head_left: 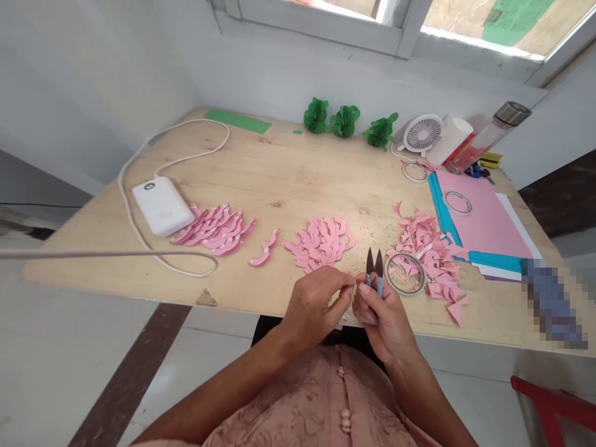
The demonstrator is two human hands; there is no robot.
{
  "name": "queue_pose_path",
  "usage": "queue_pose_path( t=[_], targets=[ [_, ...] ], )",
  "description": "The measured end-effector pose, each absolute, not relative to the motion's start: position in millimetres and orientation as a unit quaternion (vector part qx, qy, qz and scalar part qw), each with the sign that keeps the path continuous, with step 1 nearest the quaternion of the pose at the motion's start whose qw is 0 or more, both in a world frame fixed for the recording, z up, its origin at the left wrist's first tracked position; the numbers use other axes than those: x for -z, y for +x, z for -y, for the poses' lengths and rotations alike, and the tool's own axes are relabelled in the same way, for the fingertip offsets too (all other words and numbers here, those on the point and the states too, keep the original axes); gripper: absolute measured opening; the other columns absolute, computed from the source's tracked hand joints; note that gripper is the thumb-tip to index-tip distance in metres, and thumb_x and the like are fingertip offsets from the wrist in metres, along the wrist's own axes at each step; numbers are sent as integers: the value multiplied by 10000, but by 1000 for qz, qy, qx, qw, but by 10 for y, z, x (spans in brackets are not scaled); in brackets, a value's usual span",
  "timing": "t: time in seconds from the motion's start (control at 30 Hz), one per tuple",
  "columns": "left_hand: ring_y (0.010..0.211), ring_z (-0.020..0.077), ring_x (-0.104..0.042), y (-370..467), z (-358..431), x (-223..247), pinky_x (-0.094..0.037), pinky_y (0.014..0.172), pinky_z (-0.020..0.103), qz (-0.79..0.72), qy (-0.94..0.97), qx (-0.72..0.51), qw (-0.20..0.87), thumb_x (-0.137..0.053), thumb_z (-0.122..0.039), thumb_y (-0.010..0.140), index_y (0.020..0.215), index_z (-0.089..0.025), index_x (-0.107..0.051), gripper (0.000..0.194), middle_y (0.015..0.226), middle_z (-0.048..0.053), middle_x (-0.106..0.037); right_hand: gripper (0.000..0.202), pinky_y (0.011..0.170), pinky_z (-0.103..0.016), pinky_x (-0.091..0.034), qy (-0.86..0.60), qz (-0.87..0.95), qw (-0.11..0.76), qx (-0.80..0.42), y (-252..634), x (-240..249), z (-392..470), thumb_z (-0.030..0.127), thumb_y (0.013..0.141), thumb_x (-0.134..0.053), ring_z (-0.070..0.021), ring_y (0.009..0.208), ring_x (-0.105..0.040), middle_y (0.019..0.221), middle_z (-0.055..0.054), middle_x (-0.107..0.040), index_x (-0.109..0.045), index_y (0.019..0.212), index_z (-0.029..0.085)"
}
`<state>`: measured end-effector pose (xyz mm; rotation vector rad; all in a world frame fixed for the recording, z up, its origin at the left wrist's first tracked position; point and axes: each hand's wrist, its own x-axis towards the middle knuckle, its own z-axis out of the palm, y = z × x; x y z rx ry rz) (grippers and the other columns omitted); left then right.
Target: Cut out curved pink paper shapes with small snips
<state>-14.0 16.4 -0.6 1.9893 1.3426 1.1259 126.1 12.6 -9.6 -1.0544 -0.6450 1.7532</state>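
Bringing both hands together low over the front edge of the wooden table [279, 180], the person works at fingertip range, and from where I stand care seems to matter more than speed. Handling this well, I'd judge, means keeping the wrists steady, using only the fingertips, and tilting the bare blade points away from the opposite fingers. Thin paper would crease under a hard pinch, so a light touch suits it.

The right hand [386, 316] is closed around the small snips [379, 267], their dark blades pointing up and parted in a narrow V, while its thumb and forefinger reach in towards the other hand. The left hand [316, 304] has its fingers curled, the tips drawn in beside the right fingertips; whether they grip anything is too small to tell.

Just beyond the hands lies the middle pile of curved pink pieces [321, 242]. Further to the person's left are a small pink group [265, 249] and a pile of wavy pink strips with pale patches [218, 230], next to the white power bank [162, 205]. Close to the right hand, a tape roll [423, 276] rests against the pink scraps [437, 254], some showing through its ring.
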Motion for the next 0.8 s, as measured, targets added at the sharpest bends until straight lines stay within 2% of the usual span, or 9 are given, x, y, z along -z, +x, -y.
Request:
queue_pose_path(
  t=[0.27, 0.43, 0.67, 0.8],
  targets=[
    [650, 167, -524, -262, -243, 18, -386, 629, 294, -434, 822, -349, 115, -426, -150, 891, 891, -182, -654, 230, 711, 64, -649, 155, 412, -182, -143, -401, 262, 459, -749, 1278, 76, -141, 301, 775, -661, -38, 440, -199, 538, 82, -335, -572, 793, 174],
    [681, 153, -559, -292, -277, 54, -418, 633, 281, -370, 847, -379, 43, -468, -123, 884, 944, -164, -618, 167, 728, 39, -651, 218, 415, -182, -147, -412, 260, 454, -746, 1280, 77, -158, 290, 769, -678, -35, 447, -193, 536, 82, -322, -515, 690, 168],
    [708, 143, -577, -347, -313, 93, -452, 639, 274, -339, 859, -383, 17, -473, -137, 892, 960, -161, -592, 139, 717, 28, -634, 214, 415, -181, -129, -431, 260, 433, -748, 1280, 67, -168, 274, 727, -717, -27, 440, -194, 530, 88, -320, -532, 713, 167],
    [717, 150, -574, -363, -319, 123, -463, 638, 281, -328, 858, -394, 19, -506, -122, 871, 1005, -140, -575, 153, 730, 32, -639, 263, 418, -182, -140, -433, 266, 430, -746, 1263, 84, -162, 280, 711, -726, -26, 444, -189, 527, 90, -302, -499, 649, 161]
  ],
)
